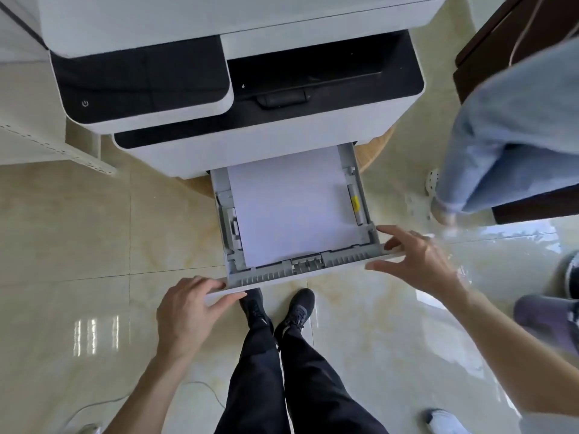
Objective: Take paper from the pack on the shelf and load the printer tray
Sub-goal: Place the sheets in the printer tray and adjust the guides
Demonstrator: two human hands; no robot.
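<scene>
The white printer [219, 20] stands in front of me with its grey paper tray [300, 270] pulled out toward my feet. A stack of white paper [291, 208] lies flat inside the tray between the side guides. My left hand [188, 311] rests on the tray's front left corner, fingers laid over the white front panel. My right hand [419, 258] is at the front right corner, fingers spread, fingertips touching or just off the tray edge. The paper pack and its shelf are out of view.
A second person in light blue trousers [517, 145] stands close on the right, next to dark wooden furniture [501, 51]. A white perforated shelf edge [47, 142] juts in at the left. My own legs and black shoes [279, 311] are under the tray. A cable [125, 399] lies on the glossy floor.
</scene>
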